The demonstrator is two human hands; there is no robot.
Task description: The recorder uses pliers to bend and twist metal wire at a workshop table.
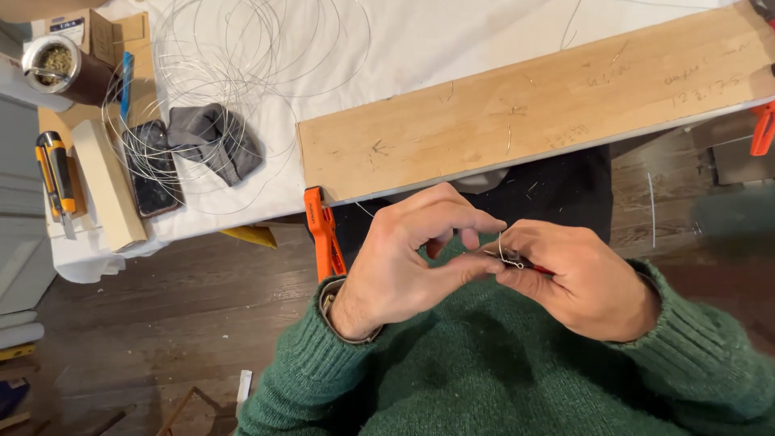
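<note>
A long pale wooden board (517,113) is seen clamped to the white-covered table (420,40) by an orange clamp (324,234); loose coils of thin silver wire (234,89), a grey cloth (214,141) and a black phone (152,168) lie to the side. A short bent piece of silver wire (505,252) is pinched by the left hand (404,258) and gripped with a small red-handled tool by the right hand (585,278), above the green sweater.

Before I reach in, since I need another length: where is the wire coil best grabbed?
Take the wire coil at its near-right arc, coming from the board side. There the loops lie bunched on bare cloth, while the left side drapes over the phone and grey rag, likely snagging.
</note>
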